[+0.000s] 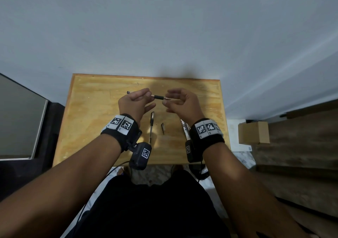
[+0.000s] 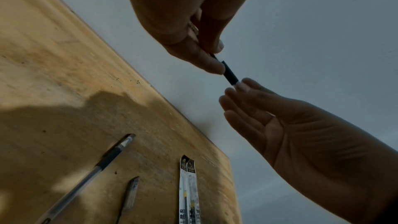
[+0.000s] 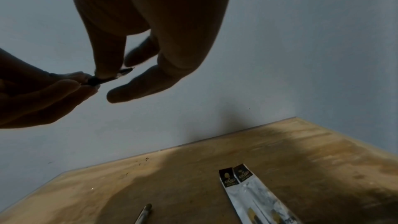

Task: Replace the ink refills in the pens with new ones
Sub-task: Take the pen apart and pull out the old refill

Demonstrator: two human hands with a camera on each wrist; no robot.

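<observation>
My left hand pinches a pen and holds it level above the wooden table. The pen's black grip and metal tip point right, and its rear end sticks out to the left of the hand. My right hand curls loosely about the tip. In the right wrist view one fingertip touches the tip cone while the thumb stays apart from it. On the table lie a second pen, a loose cap and refill packets, partly hidden under my right wrist.
A pale wall rises directly behind the table's far edge. A dark cabinet with a grey panel stands to the left. A cardboard box sits on the floor to the right. My lap is at the table's near edge.
</observation>
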